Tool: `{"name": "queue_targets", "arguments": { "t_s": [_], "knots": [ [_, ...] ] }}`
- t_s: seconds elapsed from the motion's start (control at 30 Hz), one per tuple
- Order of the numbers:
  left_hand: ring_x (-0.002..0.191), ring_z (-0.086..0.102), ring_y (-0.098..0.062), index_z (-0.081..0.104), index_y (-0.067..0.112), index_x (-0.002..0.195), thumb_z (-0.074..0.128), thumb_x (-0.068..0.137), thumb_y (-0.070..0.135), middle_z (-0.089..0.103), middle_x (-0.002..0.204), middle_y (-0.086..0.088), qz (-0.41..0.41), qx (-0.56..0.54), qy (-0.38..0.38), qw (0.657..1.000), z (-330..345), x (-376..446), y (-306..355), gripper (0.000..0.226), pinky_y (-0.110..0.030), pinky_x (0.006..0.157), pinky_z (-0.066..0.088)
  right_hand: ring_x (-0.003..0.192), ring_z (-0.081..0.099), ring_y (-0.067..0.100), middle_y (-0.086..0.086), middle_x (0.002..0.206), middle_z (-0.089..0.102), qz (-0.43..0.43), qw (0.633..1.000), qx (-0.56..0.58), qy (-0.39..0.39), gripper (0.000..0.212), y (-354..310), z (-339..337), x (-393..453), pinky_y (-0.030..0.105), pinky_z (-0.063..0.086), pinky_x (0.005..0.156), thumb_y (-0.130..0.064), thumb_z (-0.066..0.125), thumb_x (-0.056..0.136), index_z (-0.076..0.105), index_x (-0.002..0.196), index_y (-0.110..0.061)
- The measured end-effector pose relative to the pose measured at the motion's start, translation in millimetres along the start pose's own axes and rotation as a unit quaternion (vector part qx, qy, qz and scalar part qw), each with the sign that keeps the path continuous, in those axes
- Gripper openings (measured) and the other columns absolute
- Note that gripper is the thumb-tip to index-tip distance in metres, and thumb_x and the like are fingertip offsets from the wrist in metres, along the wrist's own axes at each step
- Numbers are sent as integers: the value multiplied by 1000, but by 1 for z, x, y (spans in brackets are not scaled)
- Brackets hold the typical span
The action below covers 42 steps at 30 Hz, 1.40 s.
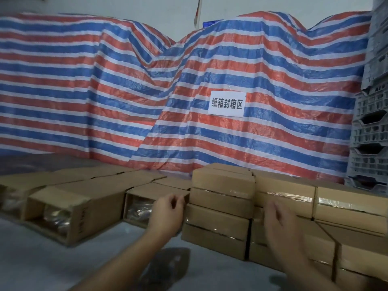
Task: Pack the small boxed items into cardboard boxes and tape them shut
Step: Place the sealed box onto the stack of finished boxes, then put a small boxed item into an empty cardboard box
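Several brown cardboard boxes stand in a row on a grey surface (52,267). Two open boxes (84,211) (144,190) lie on their sides at left, with shiny plastic-wrapped items (55,217) visible inside. Taped boxes (220,225) are stacked two high from the centre to the right, with clear tape (333,201) across their faces. My left hand (168,213) hovers with loosely curled fingers between the nearer open box and the taped stack, holding nothing I can see. My right hand (279,225), blurred, hangs with relaxed fingers in front of the taped boxes.
A red, blue and white striped tarp (147,91) covers a tall pile behind the boxes, with a white paper sign (227,103) on it. Grey plastic crates (369,133) are stacked at the right edge. A dark patch (168,267) lies on the surface near me.
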State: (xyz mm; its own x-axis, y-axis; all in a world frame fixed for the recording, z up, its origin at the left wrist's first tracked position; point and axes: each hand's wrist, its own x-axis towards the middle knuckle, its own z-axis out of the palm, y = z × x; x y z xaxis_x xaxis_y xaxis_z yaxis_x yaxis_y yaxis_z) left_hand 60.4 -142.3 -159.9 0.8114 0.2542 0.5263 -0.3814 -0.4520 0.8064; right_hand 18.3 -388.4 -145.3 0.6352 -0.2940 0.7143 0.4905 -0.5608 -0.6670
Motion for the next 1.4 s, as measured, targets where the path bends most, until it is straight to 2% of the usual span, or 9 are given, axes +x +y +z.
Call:
{"name": "queue_targets", "arguments": {
  "t_s": [0.13,0.37,0.5,0.7,0.9,1.0,1.1,1.27,1.4],
  "knots": [
    [48,56,2,60,23,61,43,101,42,61,52,15,38,45,-46,997,-16,-22,-19,48,-13,46,38,47,42,10,1,49,46,-22,988,-38,-145,43,8,15,-47,28,32,51,-11,59,96,45,55,-15],
    [61,57,-5,61,26,72,45,101,39,60,66,6,37,147,-40,988,-31,-31,-39,36,-30,62,48,54,53,3,-9,53,53,-40,939,-153,-306,47,2,15,-75,18,37,55,-27,59,97,50,52,-35],
    [81,63,-18,65,14,92,44,103,37,66,86,-5,18,128,-41,991,-35,-31,-35,33,-39,78,53,55,53,4,-10,53,54,-63,934,-168,-310,46,-7,11,-78,21,38,56,-26,60,97,51,53,-40],
    [74,64,-17,70,15,83,17,101,58,68,79,-5,-34,178,36,983,-34,-32,-32,70,-32,66,50,61,59,3,-12,55,59,-74,943,-215,-242,39,-19,20,-85,15,41,53,-34,67,89,48,55,-29],
    [87,52,-10,55,26,88,38,102,33,55,87,9,5,55,203,978,-47,-17,-28,23,-31,86,40,94,60,5,-14,99,64,-105,967,-66,-223,5,-84,84,-58,22,47,77,-29,60,97,59,95,-34],
    [94,53,-14,57,21,96,41,99,27,56,93,6,41,-25,300,953,-82,3,-22,18,-37,90,41,114,52,4,-13,124,55,-98,968,-28,-229,29,-119,138,-49,30,45,96,-34,53,100,53,129,-29],
    [107,53,-19,59,15,113,35,96,32,59,109,-1,73,24,367,927,-139,22,-45,34,-40,96,38,128,40,3,-15,139,48,-164,950,-30,-264,44,-150,188,-53,31,33,108,-45,54,97,45,139,-34],
    [113,52,-38,58,1,118,32,100,28,58,119,-21,-66,67,472,876,-210,36,-125,41,-50,99,36,137,40,24,0,148,44,-218,906,-126,-341,88,-175,265,-76,44,32,115,-73,49,78,34,148,-21],
    [114,52,-38,57,2,119,31,97,27,58,121,-20,-98,8,493,864,-214,43,-136,43,-49,98,37,140,33,28,3,151,37,-221,878,-179,-386,93,-188,315,-88,53,28,115,-68,54,74,26,150,-23]
  ]
}}
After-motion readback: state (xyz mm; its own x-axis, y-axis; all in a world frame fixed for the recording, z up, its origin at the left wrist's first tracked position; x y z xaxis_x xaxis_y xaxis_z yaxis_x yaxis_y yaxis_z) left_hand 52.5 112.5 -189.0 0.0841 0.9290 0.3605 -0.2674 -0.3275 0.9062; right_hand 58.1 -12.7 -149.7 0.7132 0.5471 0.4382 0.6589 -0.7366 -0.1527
